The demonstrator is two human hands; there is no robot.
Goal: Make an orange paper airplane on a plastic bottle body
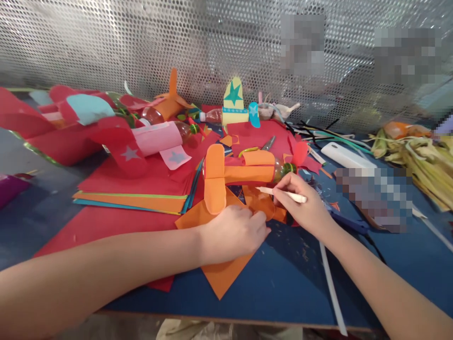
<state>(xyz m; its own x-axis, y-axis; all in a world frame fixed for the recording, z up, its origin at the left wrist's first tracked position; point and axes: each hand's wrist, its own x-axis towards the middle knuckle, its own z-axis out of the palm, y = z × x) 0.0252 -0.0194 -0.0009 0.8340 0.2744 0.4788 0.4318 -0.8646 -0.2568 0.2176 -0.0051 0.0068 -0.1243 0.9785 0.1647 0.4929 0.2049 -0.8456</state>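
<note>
In my right hand (300, 203) is a slim white pen (288, 194), its tip pointing left. My left hand (235, 233) rests with curled fingers on orange foam sheets (226, 278); whether its fingertips pinch an edge is hidden. Just beyond both hands lies a plastic-bottle airplane wrapped in orange (249, 174), with a rounded orange wing (214, 179) on its left and a green-capped neck on its right. A smaller orange piece (255, 198) sits under the pen's tip, between my hands.
Coloured sheets (134, 184) are stacked at left beside a pink bottle airplane (159, 139). A yellow airplane (233, 106) stands at the back near scissors (268, 143). To the right are a white power strip (348, 158), a blue glue gun (348, 221), a white strip (332, 288) and dried husks (417, 156).
</note>
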